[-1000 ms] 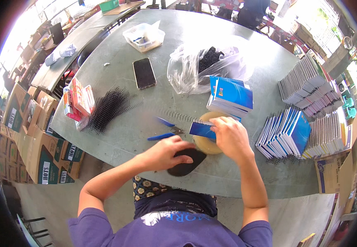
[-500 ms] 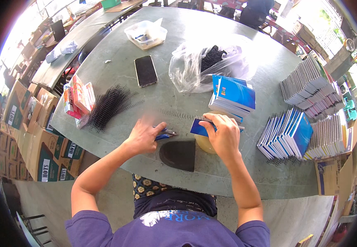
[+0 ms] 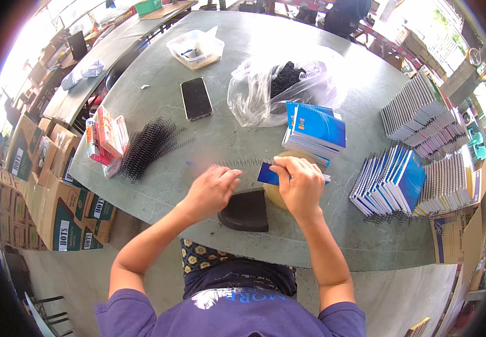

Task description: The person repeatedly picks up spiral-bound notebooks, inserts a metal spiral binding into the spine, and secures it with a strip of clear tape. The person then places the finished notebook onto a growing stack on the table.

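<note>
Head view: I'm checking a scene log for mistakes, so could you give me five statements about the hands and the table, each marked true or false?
1. The right hand holds a blue-covered book. True.
2. The phone lies inside the plastic tub. False: it lies on the table, nearer the person than the tub.
3. The bundle of black wire coils lies to the left of the clear plastic bag. True.
4. The stacks of spiral-bound books are at the left of the table. False: they are at the right.
5. The dark pad with a rounded end lies between the person's forearms. True.
</note>
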{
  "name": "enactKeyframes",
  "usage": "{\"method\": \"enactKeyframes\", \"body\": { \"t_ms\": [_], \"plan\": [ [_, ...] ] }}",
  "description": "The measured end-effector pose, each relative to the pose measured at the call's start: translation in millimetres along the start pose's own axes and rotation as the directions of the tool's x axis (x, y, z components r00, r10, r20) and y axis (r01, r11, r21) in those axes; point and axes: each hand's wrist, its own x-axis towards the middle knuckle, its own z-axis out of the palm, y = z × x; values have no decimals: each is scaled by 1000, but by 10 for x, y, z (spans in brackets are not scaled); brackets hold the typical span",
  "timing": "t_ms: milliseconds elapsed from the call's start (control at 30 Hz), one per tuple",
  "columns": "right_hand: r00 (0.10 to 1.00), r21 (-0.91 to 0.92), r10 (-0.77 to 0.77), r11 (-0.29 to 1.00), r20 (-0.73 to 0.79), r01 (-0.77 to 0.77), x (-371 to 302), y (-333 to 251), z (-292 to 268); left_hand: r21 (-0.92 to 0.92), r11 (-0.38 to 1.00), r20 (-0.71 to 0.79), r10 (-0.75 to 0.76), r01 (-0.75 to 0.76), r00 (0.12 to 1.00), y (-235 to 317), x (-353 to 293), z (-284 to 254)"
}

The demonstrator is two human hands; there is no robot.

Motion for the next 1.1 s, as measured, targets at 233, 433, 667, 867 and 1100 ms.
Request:
{"method": "enactKeyframes", "body": {
  "t_ms": [233,433,667,867,1100],
  "plan": [
    [843,284,353,828,405,-483,-14,445,-488,-402,913,94,-30,65,995,252,-40,-41],
    [846,794,410,358,340,-492,-329,527,-216,-635,748,-546,-259,-192,797,562,157,-729],
    [863,759,410,447,296,-473,-373,559,-277,-380,912,-675,-160,-154,720,536,67,-420],
    [850,710,464,510,250,-487,-436,487,-232,-325,896,-465,129,-304,876,560,104,-260],
    [866,757,445,478,230,-446,-428,466,-220,-406,862,-468,91,-305,879,584,210,-282]
  ]
}}
